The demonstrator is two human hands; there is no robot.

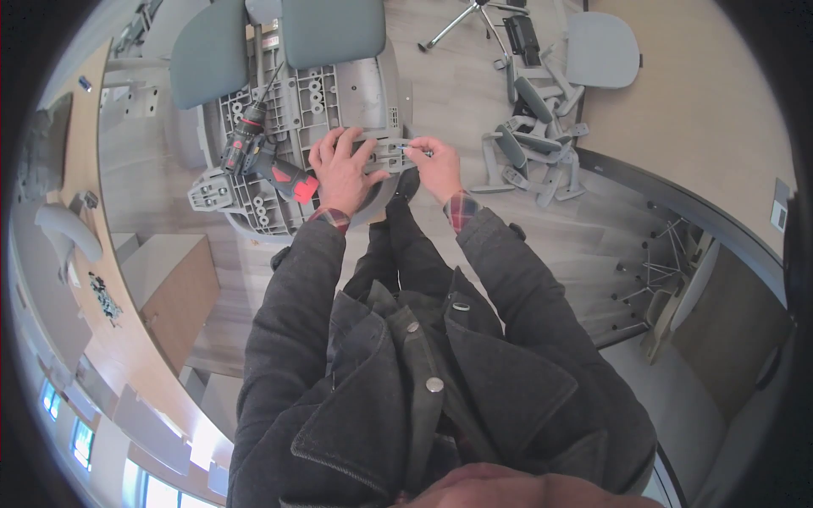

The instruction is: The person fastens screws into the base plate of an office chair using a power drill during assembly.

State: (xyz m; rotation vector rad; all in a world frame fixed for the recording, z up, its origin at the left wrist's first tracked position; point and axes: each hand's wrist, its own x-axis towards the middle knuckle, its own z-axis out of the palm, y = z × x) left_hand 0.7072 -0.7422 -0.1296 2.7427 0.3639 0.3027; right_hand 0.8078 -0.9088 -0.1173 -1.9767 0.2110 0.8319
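Note:
My left hand rests with fingers spread on a grey ribbed plastic chair part, its fingertips near a slotted bracket at the right edge. Opposite it, my right hand is closed in a pinch at that bracket. A small slim piece shows at its fingertips, too small to name. To the left of my left hand, a cordless drill with a red-and-black battery lies on the chair part, its long bit pointing away from me. Two dark grey-green pads lie at the far end.
Loose armrests and grey chair parts are piled on the floor to the right, beside a table with a grey seat panel on it. A curved desk with small hardware runs along the left. Chair bases stand at right.

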